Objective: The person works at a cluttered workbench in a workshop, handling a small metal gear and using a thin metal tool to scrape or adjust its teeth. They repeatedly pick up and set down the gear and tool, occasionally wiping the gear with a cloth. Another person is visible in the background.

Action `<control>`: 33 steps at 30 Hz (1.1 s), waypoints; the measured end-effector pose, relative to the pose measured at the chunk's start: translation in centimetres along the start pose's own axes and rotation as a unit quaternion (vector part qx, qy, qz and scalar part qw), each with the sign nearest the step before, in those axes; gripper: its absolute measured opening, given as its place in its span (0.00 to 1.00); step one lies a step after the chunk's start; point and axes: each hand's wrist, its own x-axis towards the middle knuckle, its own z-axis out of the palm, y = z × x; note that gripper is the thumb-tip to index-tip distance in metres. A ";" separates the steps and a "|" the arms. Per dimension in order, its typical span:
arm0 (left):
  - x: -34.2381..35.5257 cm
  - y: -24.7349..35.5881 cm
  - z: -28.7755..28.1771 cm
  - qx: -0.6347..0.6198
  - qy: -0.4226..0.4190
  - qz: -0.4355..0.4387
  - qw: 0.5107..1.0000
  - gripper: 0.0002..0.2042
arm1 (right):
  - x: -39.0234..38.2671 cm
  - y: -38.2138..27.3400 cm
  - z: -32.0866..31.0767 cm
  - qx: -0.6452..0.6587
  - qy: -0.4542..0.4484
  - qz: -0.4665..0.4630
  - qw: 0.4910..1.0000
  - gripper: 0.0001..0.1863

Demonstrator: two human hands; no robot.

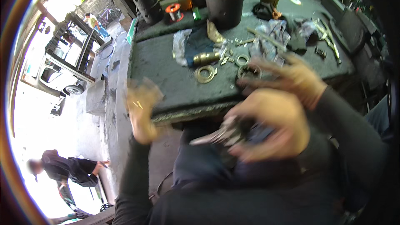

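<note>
Over my lap my right hand (277, 125) is closed around a greyish metal part with a pointed end (221, 135); motion blur hides its exact kind. At the table's left front corner is my left hand (143, 102), raised and too smeared to show its fingers clearly. Another hand in a dark sleeve (298, 79), apparently a co-worker's, reaches in from the right with fingers spread, beside a dark round ring-shaped part (249, 73). On the table lie a brass-coloured cylinder (206, 58), a flat metal ring (205, 74), a smaller ring (241, 60) and several small metal pieces.
The dark worktable (162, 87) has a worn front edge. Crumpled rags (271, 33), a black bucket (225, 4), an orange spool (173, 12) and a tool holder (146, 2) stand or lie behind. Pliers-like tools (329, 39) lie right. A person (68, 168) is at lower left.
</note>
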 end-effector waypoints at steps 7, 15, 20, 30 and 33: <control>0.7 -2.8 1.3 0.207 0.046 -0.322 0.923 0.46 | 1.0 2.8 -6.3 0.223 0.154 0.184 0.945 0.19; 1.1 -3.6 1.3 0.304 0.034 -0.296 0.905 0.41 | 2.0 7.3 -7.5 0.242 0.176 0.213 0.930 0.15; -0.3 -5.8 1.4 0.258 0.110 -0.150 0.948 0.40 | 0.8 7.3 -5.8 0.280 0.201 0.206 0.916 0.17; 7.7 9.6 1.3 -0.136 0.037 -0.056 0.988 0.37 | -0.3 7.4 -1.8 0.025 0.058 0.077 0.995 0.23; 8.9 13.0 2.3 -0.314 -0.159 -0.067 0.934 0.41 | -0.4 6.4 -1.7 -0.025 0.035 0.083 0.996 0.20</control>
